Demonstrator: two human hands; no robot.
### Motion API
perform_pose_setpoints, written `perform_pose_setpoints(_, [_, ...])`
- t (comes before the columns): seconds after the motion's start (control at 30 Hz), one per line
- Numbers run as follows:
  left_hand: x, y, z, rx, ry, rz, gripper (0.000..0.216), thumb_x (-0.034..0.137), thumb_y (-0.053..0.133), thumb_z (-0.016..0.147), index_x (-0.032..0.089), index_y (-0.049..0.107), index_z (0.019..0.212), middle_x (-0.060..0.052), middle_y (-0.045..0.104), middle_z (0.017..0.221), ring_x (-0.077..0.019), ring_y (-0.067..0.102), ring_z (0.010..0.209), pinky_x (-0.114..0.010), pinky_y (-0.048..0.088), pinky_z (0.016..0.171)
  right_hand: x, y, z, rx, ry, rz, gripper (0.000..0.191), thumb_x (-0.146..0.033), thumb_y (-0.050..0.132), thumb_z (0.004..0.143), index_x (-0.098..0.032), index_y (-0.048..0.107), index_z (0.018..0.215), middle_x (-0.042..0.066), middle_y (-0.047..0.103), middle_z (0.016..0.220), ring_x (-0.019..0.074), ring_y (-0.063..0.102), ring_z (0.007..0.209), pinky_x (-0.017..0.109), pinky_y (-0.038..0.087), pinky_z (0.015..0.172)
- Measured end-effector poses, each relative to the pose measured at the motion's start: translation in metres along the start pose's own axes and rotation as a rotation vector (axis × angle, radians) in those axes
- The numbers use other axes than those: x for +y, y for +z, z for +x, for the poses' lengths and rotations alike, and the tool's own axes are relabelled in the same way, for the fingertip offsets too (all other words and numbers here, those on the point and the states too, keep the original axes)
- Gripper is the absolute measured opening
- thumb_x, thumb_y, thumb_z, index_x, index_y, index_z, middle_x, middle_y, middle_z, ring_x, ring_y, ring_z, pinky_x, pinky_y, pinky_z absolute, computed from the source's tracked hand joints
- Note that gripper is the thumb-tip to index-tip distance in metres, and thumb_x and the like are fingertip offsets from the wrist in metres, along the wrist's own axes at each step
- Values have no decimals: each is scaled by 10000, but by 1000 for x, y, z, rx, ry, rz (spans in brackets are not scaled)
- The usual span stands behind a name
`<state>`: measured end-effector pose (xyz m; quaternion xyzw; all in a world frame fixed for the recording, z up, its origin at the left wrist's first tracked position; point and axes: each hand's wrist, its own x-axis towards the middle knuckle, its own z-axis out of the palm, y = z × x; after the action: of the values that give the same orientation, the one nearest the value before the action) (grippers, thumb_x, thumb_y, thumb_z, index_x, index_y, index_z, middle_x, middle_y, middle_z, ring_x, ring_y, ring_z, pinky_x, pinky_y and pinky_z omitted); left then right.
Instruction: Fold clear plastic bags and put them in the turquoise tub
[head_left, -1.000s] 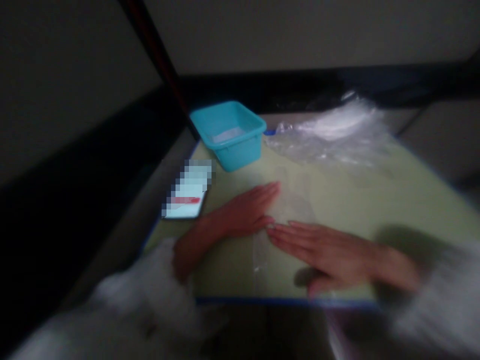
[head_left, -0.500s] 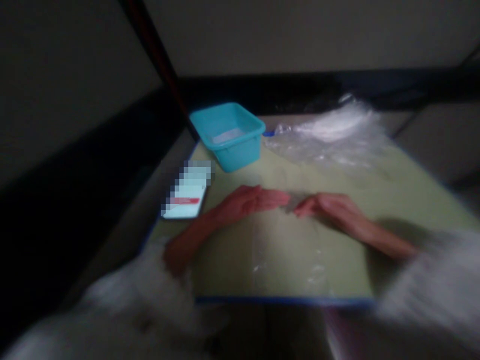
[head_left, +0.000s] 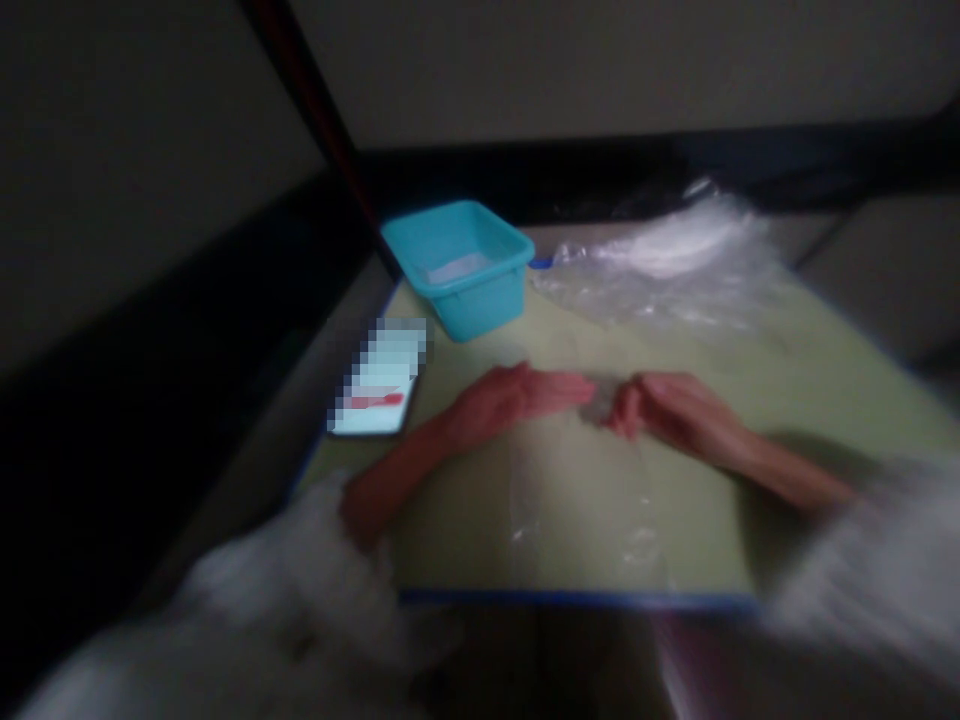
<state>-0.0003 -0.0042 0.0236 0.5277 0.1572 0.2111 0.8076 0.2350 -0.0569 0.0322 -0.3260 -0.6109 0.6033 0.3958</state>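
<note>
A clear plastic bag [head_left: 581,500] lies flat on the yellow-green tabletop [head_left: 450,520], its creased lower end near the front edge. My left hand [head_left: 517,395] rests flat at the bag's far part, fingers stretched out to the right and held together. Opposite it, my right hand [head_left: 667,410] is bent, with its fingers curled in toward the bag. Whether those fingers pinch the plastic is too blurred to see. Between the fingertips of both hands shows a small greyish patch [head_left: 598,402], a shadow or part of the bag.
Behind my left hand stands a turquoise plastic basin [head_left: 484,300] with something pale inside. A lit phone [head_left: 379,385] lies at the table's left edge. Crumpled clear plastic bags [head_left: 675,260] are heaped at the back right. A dark red pole [head_left: 322,120] rises behind the basin.
My right hand's fingers have curled in more. Both hands appear slightly further right, and the whole view has shifted a little. My left hand stays flat.
</note>
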Motion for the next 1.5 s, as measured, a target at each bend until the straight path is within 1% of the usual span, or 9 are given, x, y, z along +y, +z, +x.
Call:
perform_pose_setpoints(0.3, [-12,-1,10,-73,-156,76,627,384,96,958,-21,404,1325,-218,494,1331,-259,416,1300,-441,217,1102,2,-3,1,-195,4,-285,387,-458,458,928,-149,587,732,39,630,749,130,576,677,289,474,663])
perform_pose_setpoints(0.47, [6,-2,1,28,-34,41,687,470,101,949,-10,421,1324,-213,441,1377,-280,428,1289,-432,237,1096,-12,5,-9,-320,-167,-565,253,-342,531,906,-139,611,777,24,592,703,119,543,628,241,426,553])
perform_pose_setpoints(0.53, [15,-2,-4,104,46,19,707,485,93,948,-14,429,1320,-213,436,1380,-286,436,1281,-425,240,1097,-24,13,-19,-500,-242,-726,212,-297,538,902,-154,638,781,34,597,719,136,569,691,254,439,609])
perform_pose_setpoints(0.6, [20,-5,-7,138,66,4,710,483,87,950,-16,436,1315,-214,434,1380,-289,442,1276,-424,245,1095,-34,21,-29,-598,-304,-882,152,-289,570,882,-184,660,819,51,632,784,162,591,782,280,452,690])
perform_pose_setpoints(0.7, [17,-10,-7,84,-27,12,690,463,86,954,-6,442,1313,-219,433,1379,-287,433,1283,-433,257,1085,-42,29,-40,-667,-358,-1073,107,-263,600,857,-199,654,790,40,649,823,181,589,820,321,446,768])
perform_pose_setpoints(0.83, [5,-17,-4,-72,-136,40,656,430,91,965,-6,425,1324,-229,413,1390,-267,416,1299,-436,249,1087,-40,33,-43,-749,-371,-1191,146,-201,590,846,-191,616,702,6,622,724,158,558,684,322,435,715])
perform_pose_setpoints(1.2, [-3,-24,-3,-122,-174,67,636,439,177,961,-27,404,1331,-238,382,1405,-251,425,1294,-412,257,1097,-33,34,-42,-712,-307,-1100,89,-133,585,807,-178,631,745,25,639,814,168,575,805,326,434,834])
perform_pose_setpoints(1.33, [-1,-25,-4,-124,-167,69,558,340,193,960,-13,425,1323,-216,407,1397,-244,432,1289,-424,251,1103,-36,30,-38,-637,-182,-913,131,-78,557,773,-187,630,775,32,627,862,165,582,868,294,467,796])
perform_pose_setpoints(1.5, [-4,-32,-5,-134,-112,79,449,267,349,919,62,500,1289,-174,453,1381,-252,459,1267,-441,269,1095,-44,22,-27,-617,-60,-605,141,-48,530,779,-157,610,818,64,627,891,150,589,830,282,486,734])
